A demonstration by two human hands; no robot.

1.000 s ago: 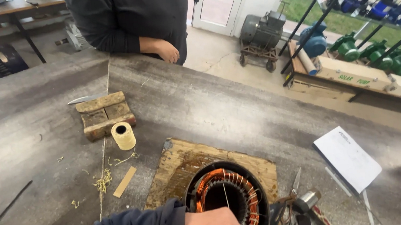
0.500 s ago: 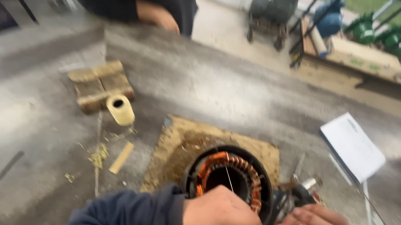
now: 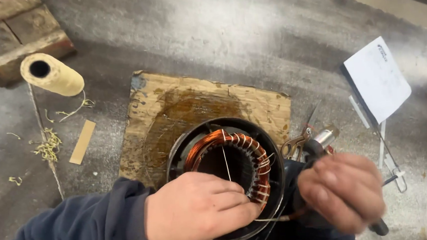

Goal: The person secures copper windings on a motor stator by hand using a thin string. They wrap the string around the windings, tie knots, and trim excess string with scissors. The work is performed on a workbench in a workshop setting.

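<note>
Left hand (image 3: 195, 211) rests on stator (image 3: 227, 176), perhaps pinching thread.

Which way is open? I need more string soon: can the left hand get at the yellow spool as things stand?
Probably yes: the left hand rests on the stator, and only bare bench lies between it and the spool.

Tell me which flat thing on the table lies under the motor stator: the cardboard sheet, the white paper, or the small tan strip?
The cardboard sheet. The stator stands on it; the white paper lies apart at the right and the tan strip at the left.
</note>
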